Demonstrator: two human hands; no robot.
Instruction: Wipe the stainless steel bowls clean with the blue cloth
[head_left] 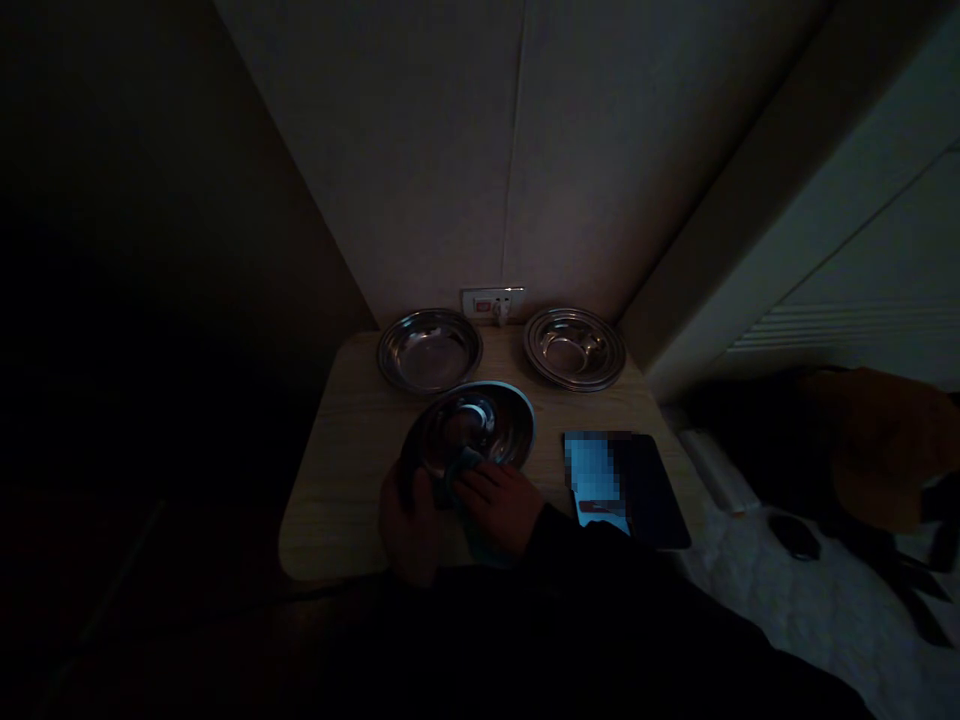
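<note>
Lying just ahead of both hands, the metal bowl (517, 425) opens away from the wrists; being round, it has no true long axis, though its rim looks tipped, running from near left to far right. The left hand (409, 525) grips its near-left edge, thumb apparently inside. The right hand (499, 500) reaches over the near-right edge, holding a bluish cloth (463, 460) under its fingers against the inner wall, so it is the closer one to the bowl's hollow. Beyond the left hand sits another bowl (430, 360); farther off, ahead of the right, a stack of bowls (574, 352). Gloom swallows the left fingertips and the bowl's underside, so whether it rests flat cannot be told. The right hand covers much of the cloth.
</note>
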